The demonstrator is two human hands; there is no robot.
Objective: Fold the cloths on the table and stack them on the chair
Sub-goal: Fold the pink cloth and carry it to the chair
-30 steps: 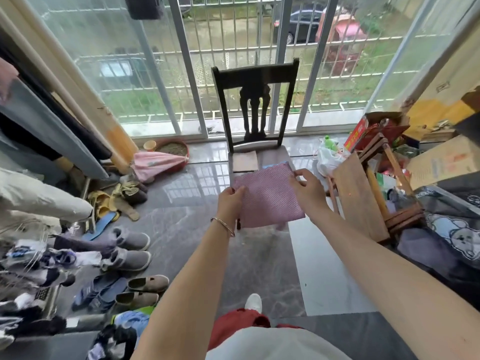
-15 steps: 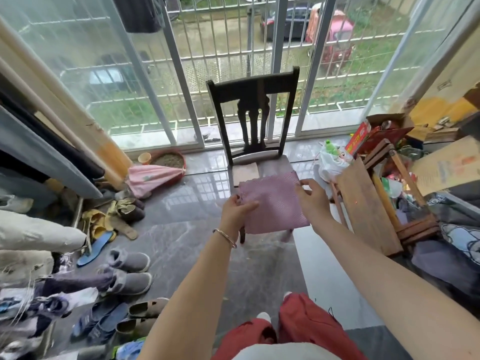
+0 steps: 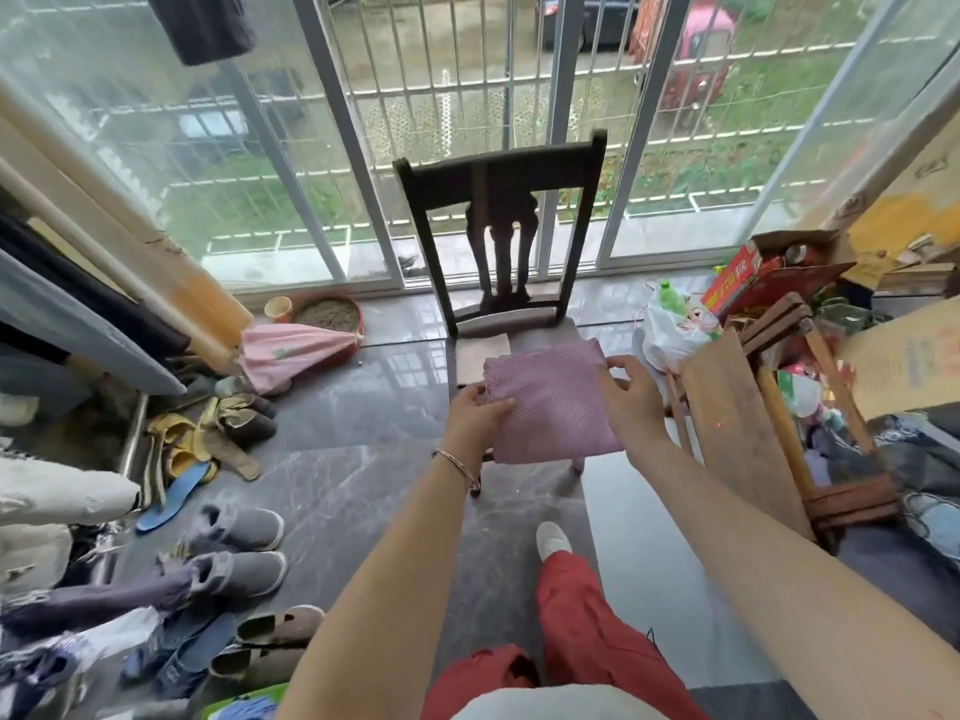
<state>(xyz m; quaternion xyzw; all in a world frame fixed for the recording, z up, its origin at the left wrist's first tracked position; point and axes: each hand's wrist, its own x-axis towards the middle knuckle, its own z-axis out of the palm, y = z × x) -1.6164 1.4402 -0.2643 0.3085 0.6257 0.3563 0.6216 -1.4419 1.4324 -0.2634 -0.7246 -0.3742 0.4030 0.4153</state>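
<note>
Head view: a folded pink mesh-textured cloth [image 3: 550, 402] is held flat over the front of the seat of the dark wooden chair [image 3: 498, 168]. The left hand [image 3: 475, 413] grips the cloth's left edge, thumb on top. The right hand [image 3: 631, 402] sits at its right edge with fingers loosely spread; whether it pinches the cloth cannot be told. A tan folded square [image 3: 483, 350] lies on the seat's rear left.

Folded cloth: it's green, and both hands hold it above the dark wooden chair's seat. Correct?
Not green: the head view shows the folded cloth is pink. The left hand and right hand do hold it above the seat of the dark wooden chair.
</note>
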